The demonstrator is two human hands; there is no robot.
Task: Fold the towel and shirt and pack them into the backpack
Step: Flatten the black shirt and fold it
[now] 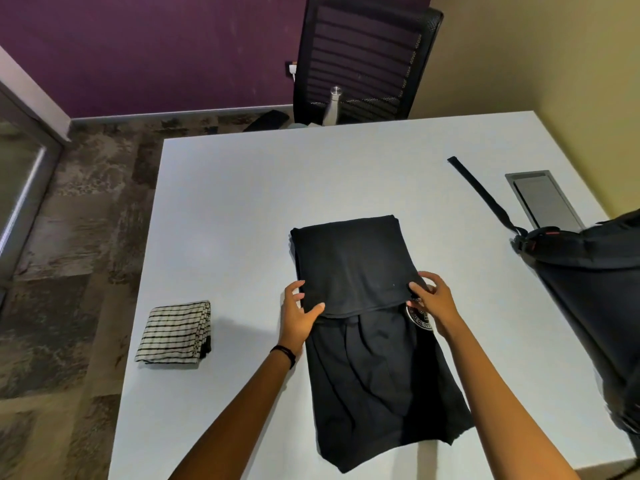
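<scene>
Black shirt [349,265] lies mid-desk, narrowed to a long strip running away from the person, with its far part doubled back toward them as a flap. Left hand [299,315] and right hand [437,302] each grasp a near corner of that flap. The left thumb is plainly on top, and the right fingers [429,277] curl at the edge. One hand per side, likely so the edge stays straight and the fold lands square. Flap edge sits roughly halfway down the strip. A round white logo [420,318] peeks out just under the right hand. Near end of the shirt is rumpled and reaches the desk's front edge.

Checked towel [176,332] is folded into a neat block left of the shirt, well apart, untouched — looks finished and parked out of the way. Black backpack [595,271] lies at the right side of the white desk [242,185], partly out of frame. Can't tell if it is unzipped. Its strap [485,195] trails across the desk top, a likely snag when packing. Grey cable hatch [543,199] sits flush beyond the strap. Behind the desk — black mesh office chair [363,57], metal bottle [333,105]. Judgement: shirt fold midway, packing not started.
</scene>
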